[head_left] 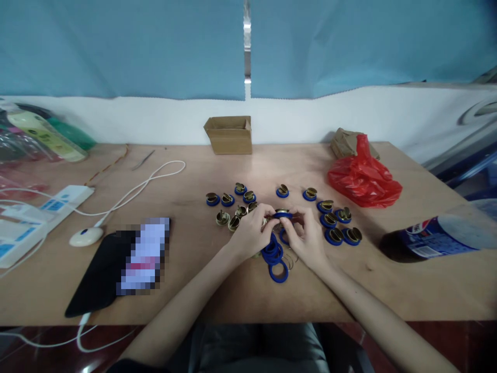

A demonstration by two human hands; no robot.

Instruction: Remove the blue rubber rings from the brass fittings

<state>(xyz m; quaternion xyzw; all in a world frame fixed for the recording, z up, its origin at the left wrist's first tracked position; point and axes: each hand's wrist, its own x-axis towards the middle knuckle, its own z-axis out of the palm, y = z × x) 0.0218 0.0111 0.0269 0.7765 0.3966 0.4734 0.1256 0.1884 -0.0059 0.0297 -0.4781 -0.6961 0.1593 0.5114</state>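
My left hand [252, 230] and my right hand [305, 235] meet at the table's middle, fingers closed together on one brass fitting with a blue ring [282, 213]. Just below my hands lies a small pile of loose blue rings [275, 258]. Bare brass fittings [233, 217] sit to the left of my left hand. Several brass fittings with blue rings [337, 227] lie to the right, and more of them [236, 194] stand in a row behind.
A small cardboard box [230, 134] stands at the back wall. A red plastic bag [365, 178] lies back right, a blue can [435, 238] on its side far right. A phone [143, 256] on a black pad, a white mouse [86, 236] and a power strip [58, 203] lie left.
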